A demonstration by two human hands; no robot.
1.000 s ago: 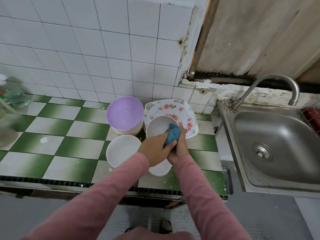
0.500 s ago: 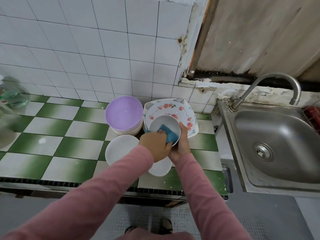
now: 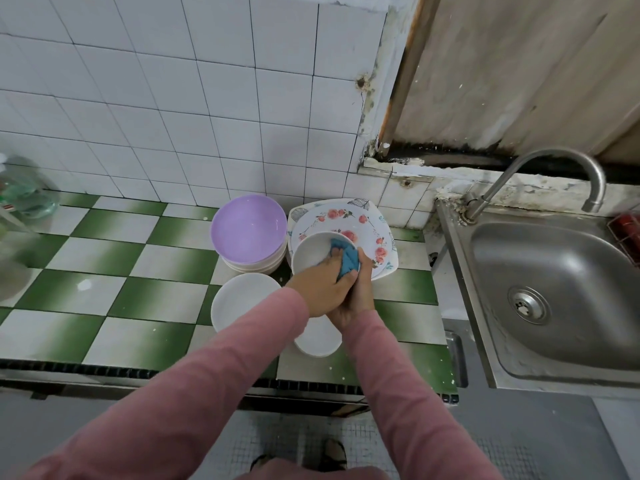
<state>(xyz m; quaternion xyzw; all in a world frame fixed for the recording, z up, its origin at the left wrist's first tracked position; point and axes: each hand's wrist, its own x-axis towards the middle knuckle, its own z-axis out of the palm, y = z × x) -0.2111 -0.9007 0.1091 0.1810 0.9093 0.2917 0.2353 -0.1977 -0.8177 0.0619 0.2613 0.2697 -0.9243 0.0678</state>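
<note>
My right hand (image 3: 361, 296) holds a small white bowl (image 3: 311, 253) tilted above the counter, with its thumb up along the bowl's right rim. Gripping a blue cloth (image 3: 348, 262), my left hand (image 3: 318, 289) presses it against the inside of the bowl near the right rim. Both arms wear pink sleeves. The underside of the bowl is hidden behind my hands.
On the green-and-white tiled counter (image 3: 121, 289) stand a stack of bowls topped by a purple one (image 3: 247, 226), a floral plate (image 3: 365, 221), a white bowl (image 3: 239, 303) and another white bowl (image 3: 317, 341) under my wrists. A steel sink (image 3: 554, 289) with faucet (image 3: 557, 159) lies right; a bottle (image 3: 24, 199) far left.
The cloth slid around inside the bowl, from the right rim to the middle and back to the right rim. My right hand keeps holding the bowl in about the same place.
</note>
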